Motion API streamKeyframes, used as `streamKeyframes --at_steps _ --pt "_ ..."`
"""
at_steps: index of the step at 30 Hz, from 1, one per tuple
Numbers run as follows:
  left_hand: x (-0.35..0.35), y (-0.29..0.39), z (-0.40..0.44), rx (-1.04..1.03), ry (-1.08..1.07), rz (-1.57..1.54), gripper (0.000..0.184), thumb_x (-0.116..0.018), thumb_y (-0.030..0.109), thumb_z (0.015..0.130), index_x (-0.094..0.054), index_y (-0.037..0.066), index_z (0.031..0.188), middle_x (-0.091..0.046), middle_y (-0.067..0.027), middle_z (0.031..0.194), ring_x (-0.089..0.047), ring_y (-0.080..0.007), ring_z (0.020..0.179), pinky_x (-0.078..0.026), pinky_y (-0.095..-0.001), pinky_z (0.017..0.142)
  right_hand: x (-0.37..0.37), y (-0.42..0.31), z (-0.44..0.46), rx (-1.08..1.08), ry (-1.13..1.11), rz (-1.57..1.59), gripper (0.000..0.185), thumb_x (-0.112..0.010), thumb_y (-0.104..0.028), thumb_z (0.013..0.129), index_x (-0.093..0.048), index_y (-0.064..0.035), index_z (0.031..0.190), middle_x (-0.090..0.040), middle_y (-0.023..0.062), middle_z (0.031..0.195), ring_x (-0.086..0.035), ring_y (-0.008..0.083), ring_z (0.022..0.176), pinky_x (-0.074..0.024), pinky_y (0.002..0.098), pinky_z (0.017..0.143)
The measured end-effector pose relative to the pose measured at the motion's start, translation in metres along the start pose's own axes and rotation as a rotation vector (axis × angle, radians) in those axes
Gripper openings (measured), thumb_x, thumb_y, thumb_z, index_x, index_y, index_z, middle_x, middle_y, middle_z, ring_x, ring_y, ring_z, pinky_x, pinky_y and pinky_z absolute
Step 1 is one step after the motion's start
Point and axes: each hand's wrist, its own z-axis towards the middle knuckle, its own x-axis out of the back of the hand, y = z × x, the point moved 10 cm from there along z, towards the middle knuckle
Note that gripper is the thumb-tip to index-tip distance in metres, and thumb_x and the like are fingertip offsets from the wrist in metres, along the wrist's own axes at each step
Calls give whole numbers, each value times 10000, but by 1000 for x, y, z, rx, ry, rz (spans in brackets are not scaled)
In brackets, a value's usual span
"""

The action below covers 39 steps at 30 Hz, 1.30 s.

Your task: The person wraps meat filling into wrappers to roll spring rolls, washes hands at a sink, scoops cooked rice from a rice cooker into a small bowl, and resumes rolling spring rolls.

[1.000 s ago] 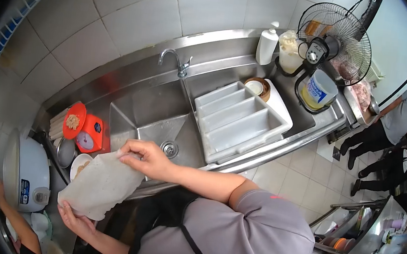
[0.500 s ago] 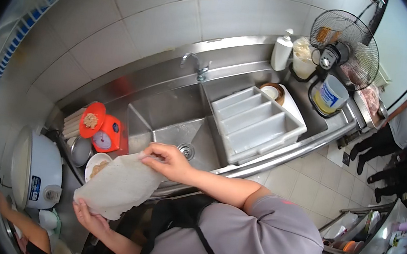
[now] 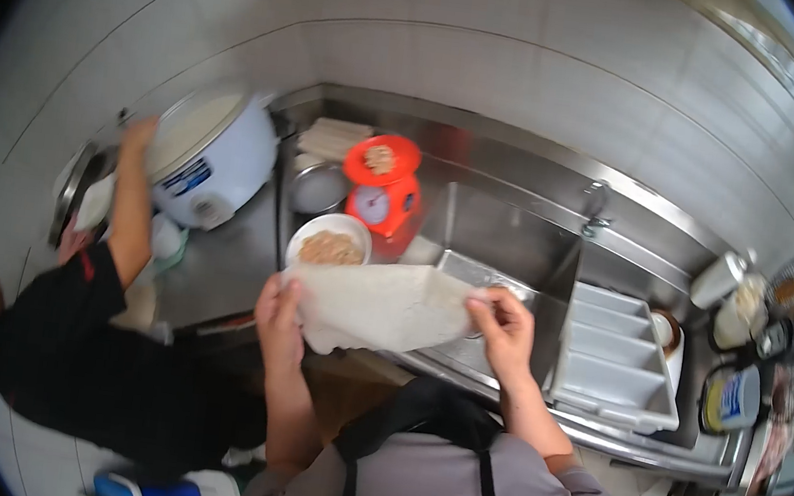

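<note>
A pale, thin, limp sheet (image 3: 385, 310) is stretched sideways in front of me; I cannot make out its material. My left hand (image 3: 282, 325) pinches its left end, and my right hand (image 3: 504, 337) pinches the right end between thumb and fingers. Just behind the sheet, a white bowl (image 3: 295, 241) holds a light brown chopped mixture (image 3: 333, 249). Beyond it stands an orange kitchen scale (image 3: 384, 209) with a small heap of similar mixture (image 3: 380, 159) on its pan. A metal bowl (image 3: 319, 188) and several pale sticks or rolls (image 3: 331, 140) lie to the scale's left.
A steel sink (image 3: 507, 229) with a tap (image 3: 597, 212) runs to the right. It holds a grey divided tray (image 3: 622, 357). A white bottle (image 3: 718, 280), tubs and a fan stand far right. At left, a co-worker (image 3: 78, 339) reaches toward a large rice cooker (image 3: 217, 154).
My view has swung left, bringing the co-worker and rice cooker further in. The sheet, slanted before, is now held nearly level between both hands, its edge in front of the bowl.
</note>
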Motion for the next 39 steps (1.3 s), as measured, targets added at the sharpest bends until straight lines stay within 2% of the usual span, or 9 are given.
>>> streamKeyframes --at_steps 4,14,27,39 --pt "-6 1 -2 25 11 -16 123 -531 115 863 -562 19 932 -593 -15 818 -535 -61 723 -420 -202 669 0 -7 3 18 7 -18 34 -591 -13 817 -586 -12 850 -526 -5 763 -488 44 660 -386 183 537" --pt "-6 -2 -11 43 13 -5 120 -540 120 864 -548 16 923 -591 -28 847 -531 -63 752 -419 -210 695 0 -2 10 5 -29 14 27 -597 -21 808 -571 -24 801 -487 -31 734 -456 29 636 -355 170 560" --pt "-15 6 -19 32 47 33 110 -532 130 869 -553 27 900 -603 -23 790 -545 -62 698 -431 -203 651 -1 5 17 18 -102 40 48 -593 8 807 -581 -13 848 -506 -13 779 -463 38 680 -358 171 567" --pt "-21 -1 -15 43 9 17 139 -534 134 867 -552 12 932 -605 -37 843 -548 -69 744 -434 -213 686 -1 -7 16 19 -101 41 38 -591 2 809 -585 -9 845 -500 -14 762 -463 44 675 -365 180 561"
